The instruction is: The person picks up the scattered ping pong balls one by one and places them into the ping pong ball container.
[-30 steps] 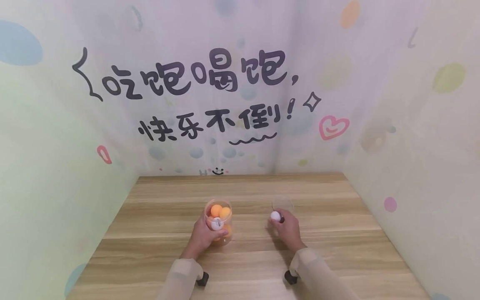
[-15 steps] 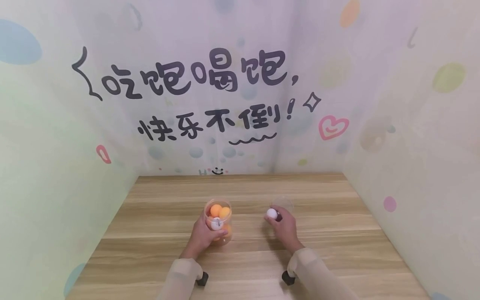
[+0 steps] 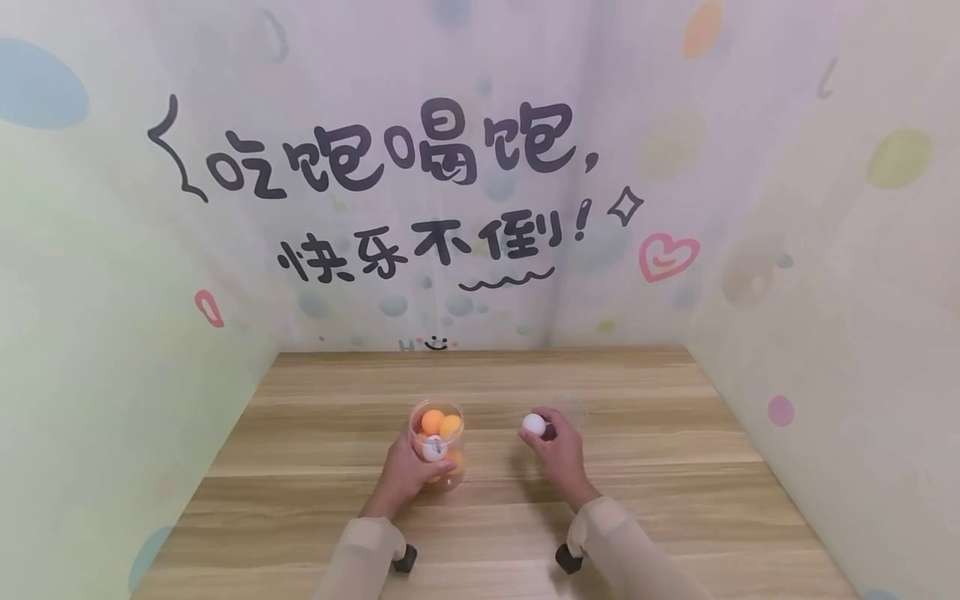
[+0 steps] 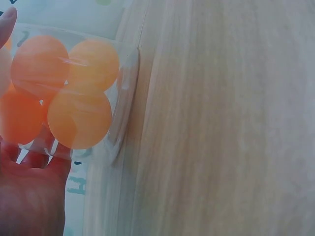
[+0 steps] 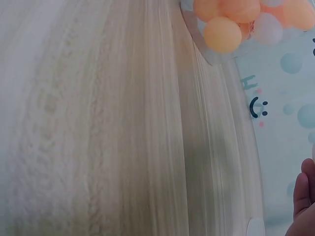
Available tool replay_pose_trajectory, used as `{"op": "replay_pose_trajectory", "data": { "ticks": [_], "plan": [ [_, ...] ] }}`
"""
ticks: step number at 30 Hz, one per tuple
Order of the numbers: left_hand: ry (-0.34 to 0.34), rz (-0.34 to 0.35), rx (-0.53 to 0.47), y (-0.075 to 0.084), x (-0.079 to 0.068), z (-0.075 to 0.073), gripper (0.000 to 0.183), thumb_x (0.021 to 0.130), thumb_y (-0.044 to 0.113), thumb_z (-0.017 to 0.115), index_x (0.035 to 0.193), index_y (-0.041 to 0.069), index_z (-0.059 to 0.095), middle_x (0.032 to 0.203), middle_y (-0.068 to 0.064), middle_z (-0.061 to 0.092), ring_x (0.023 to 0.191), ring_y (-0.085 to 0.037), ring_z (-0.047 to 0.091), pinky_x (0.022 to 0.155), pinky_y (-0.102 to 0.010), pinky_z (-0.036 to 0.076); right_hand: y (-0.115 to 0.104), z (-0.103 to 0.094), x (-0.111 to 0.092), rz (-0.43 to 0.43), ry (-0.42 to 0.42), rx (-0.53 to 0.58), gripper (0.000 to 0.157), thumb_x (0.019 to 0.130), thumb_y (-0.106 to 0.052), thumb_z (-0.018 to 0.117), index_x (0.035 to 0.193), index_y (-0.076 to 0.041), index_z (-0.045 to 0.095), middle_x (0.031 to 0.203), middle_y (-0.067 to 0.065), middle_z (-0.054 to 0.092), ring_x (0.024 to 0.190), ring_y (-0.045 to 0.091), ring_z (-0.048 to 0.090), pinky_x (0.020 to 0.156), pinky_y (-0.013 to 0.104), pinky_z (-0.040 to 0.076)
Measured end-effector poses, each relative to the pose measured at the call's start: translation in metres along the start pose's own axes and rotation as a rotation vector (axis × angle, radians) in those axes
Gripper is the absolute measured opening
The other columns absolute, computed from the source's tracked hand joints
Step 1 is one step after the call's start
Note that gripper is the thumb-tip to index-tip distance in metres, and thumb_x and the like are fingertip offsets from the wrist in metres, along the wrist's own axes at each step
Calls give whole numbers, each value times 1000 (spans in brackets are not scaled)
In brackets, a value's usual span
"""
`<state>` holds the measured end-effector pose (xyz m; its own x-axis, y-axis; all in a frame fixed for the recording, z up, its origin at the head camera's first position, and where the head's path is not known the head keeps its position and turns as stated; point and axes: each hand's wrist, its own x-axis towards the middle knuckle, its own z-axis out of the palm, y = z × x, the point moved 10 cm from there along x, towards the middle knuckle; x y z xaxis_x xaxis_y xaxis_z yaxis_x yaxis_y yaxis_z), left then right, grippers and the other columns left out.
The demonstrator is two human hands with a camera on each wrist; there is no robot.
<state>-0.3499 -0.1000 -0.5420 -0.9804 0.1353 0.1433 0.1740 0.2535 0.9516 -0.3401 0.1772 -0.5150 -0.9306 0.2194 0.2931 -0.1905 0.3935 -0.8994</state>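
My left hand [image 3: 405, 472] grips a clear plastic jar [image 4: 126, 91] that stands upright on the table, its top uncovered. Several orange ping-pong balls [image 3: 432, 422] fill it, with a white ping-pong ball [image 3: 434, 449] showing near the front. To the right of the jar, my right hand [image 3: 564, 455] pinches another white ping-pong ball [image 3: 533, 425] between thumb and fingers, above the tabletop. Only part of the right hand's fingers [image 5: 301, 194] appears at the edge of the right wrist view.
A clear round lid [image 3: 574, 409] lies on the wood-grain table [image 3: 337, 400] behind my right hand, partly covered by it. Patterned walls with black lettering [image 3: 442, 150] enclose the table at the back and both sides.
My right hand has moved left, toward the jar, and slightly away from me, carrying the white ping-pong ball. The left hand and the jar have stayed in place.
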Motion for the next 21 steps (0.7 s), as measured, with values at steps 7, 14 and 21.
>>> {"op": "replay_pose_trajectory", "data": {
  "ticks": [7,14,21],
  "plan": [
    [-2,-13,-1,-2,0,1,98,67,17,91,146,19,34,133,-4,53,117,-24,53,106,-47,38,-7,4,-3,-73,7,76,38,77,-9,82,111,-1,67,98,11,66,79,16,61,67,23,52],
    [-3,-22,-9,3,-2,0,97,67,15,91,146,18,34,133,-5,53,117,-25,53,106,-47,38,-22,12,-8,-47,-12,128,37,79,-9,81,112,0,66,100,12,65,84,18,61,70,24,53],
    [0,-12,-6,-2,0,1,100,65,18,92,146,18,34,133,-5,53,117,-25,53,106,-47,38,-23,25,-10,2,-38,189,40,79,-11,80,115,-3,65,101,11,65,85,20,61,70,26,54]
  ]
}}
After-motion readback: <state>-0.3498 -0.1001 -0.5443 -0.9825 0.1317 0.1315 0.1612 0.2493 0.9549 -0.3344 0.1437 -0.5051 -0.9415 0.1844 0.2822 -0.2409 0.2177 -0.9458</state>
